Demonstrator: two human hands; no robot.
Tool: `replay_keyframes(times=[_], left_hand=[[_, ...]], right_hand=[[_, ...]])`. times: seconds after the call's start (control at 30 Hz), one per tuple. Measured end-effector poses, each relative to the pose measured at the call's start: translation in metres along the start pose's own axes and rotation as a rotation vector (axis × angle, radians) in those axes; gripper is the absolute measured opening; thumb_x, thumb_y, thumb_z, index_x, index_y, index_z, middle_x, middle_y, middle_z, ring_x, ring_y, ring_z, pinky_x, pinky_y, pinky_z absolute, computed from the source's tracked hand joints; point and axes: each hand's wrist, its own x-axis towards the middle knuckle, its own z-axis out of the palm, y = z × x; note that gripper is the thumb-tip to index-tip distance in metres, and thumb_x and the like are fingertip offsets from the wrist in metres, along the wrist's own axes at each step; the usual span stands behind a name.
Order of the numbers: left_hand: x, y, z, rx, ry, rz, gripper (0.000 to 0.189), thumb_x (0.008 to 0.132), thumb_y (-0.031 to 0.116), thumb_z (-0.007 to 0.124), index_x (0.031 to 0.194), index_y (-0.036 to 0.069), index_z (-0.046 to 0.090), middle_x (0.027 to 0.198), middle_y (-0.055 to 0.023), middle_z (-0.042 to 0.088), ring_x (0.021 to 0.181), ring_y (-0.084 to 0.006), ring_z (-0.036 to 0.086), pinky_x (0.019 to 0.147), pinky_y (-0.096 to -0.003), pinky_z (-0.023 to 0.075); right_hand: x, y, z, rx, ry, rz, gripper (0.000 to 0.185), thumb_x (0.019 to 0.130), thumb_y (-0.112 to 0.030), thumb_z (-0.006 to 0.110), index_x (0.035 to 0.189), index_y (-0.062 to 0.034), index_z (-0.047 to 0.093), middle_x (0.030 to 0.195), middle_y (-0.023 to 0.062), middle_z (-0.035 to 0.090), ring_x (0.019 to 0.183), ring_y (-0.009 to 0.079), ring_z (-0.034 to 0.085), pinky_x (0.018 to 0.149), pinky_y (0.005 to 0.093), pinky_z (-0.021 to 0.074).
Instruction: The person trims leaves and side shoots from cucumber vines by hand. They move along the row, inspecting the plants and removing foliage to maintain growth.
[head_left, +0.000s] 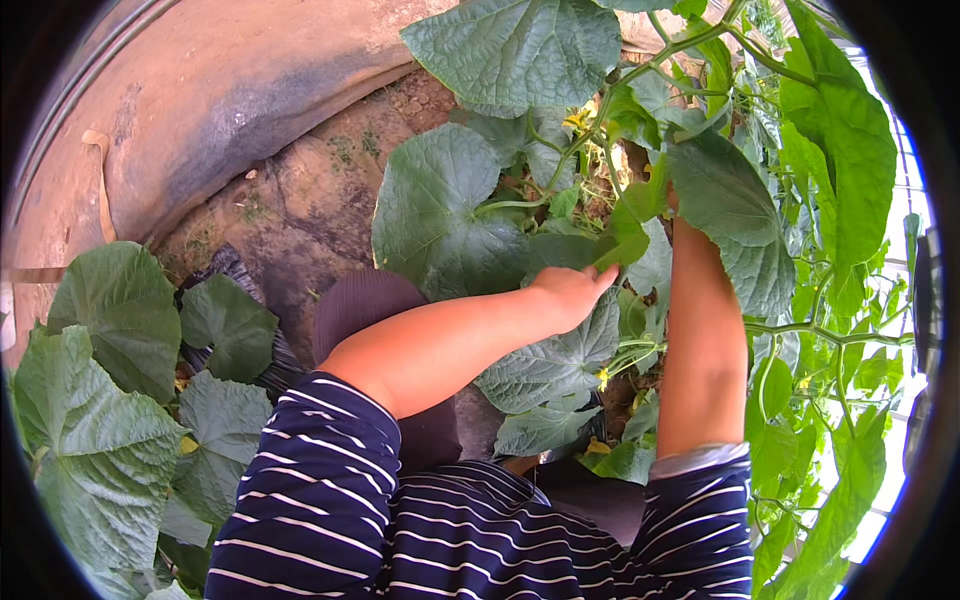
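Note:
My left hand (574, 296) reaches across in front of me, its thumb and fingers closed at the lower edge of a bright green cucumber leaf (631, 229). My right forearm (705, 337) stretches forward into the plant, and the right hand is hidden behind a large drooping leaf (731, 199). Between the arms and beyond them runs a cucumber vine (592, 135) with thin stems and tendrils. A yellow flower (602, 377) shows below my left hand, and another yellow flower (577, 121) sits farther up the vine. Broad leaves (450, 202) spread left of the left hand.
Along the right side climb more vines (832, 330) against bright light. Brown sheeting (247, 82) covers a raised strip at the upper left, with bare soil (300, 180) beside it. Large leaves (105, 420) fill the lower left. My bent knee (367, 304) is near the left arm.

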Motion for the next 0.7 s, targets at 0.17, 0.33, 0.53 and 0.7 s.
replay_keyframes(times=[0.17,0.33,0.53,0.7], left_hand=[[0.000,-0.003,-0.001,0.037,0.017,-0.025,0.085,0.072,-0.001,0.055,0.146,0.011,0.015,0.131,-0.0192,0.045,0.083,-0.0333,0.065,0.064,-0.0444,0.0529],[0.000,-0.002,-0.004,0.055,-0.023,-0.035,0.085,0.072,0.001,0.056,0.147,0.012,0.016,0.138,-0.0219,0.039,0.081,-0.0341,0.065,0.064,-0.0432,0.0528],[0.002,-0.004,0.000,0.053,-0.022,-0.049,0.085,0.072,0.002,0.057,0.146,0.012,0.018,0.136,-0.0216,0.041,0.081,-0.0333,0.065,0.064,-0.0436,0.0528],[0.001,-0.008,0.001,0.024,0.025,-0.007,0.083,0.072,0.003,0.057,0.145,0.011,0.020,0.133,-0.0216,0.043,0.080,-0.0328,0.065,0.063,-0.0440,0.0528]], right_hand=[[-0.005,-0.003,0.001,-0.350,0.037,-0.012,0.027,0.091,-0.018,0.058,0.113,-0.0036,0.054,0.086,0.0070,0.057,0.058,0.0116,0.049,0.048,0.0242,0.0394],[-0.010,0.015,-0.005,-0.528,-0.052,0.048,0.029,0.091,-0.017,0.059,0.116,-0.0038,0.054,0.090,0.0060,0.058,0.064,0.0118,0.051,0.054,0.0247,0.0424],[0.040,0.018,0.004,-0.569,-0.205,0.095,0.031,0.091,-0.016,0.059,0.119,-0.0039,0.054,0.094,0.0048,0.058,0.072,0.0120,0.054,0.063,0.0253,0.0459],[0.074,0.032,0.010,-0.549,-0.282,0.121,0.033,0.091,-0.015,0.059,0.122,-0.0041,0.054,0.098,0.0038,0.059,0.079,0.0121,0.056,0.069,0.0257,0.0488]])
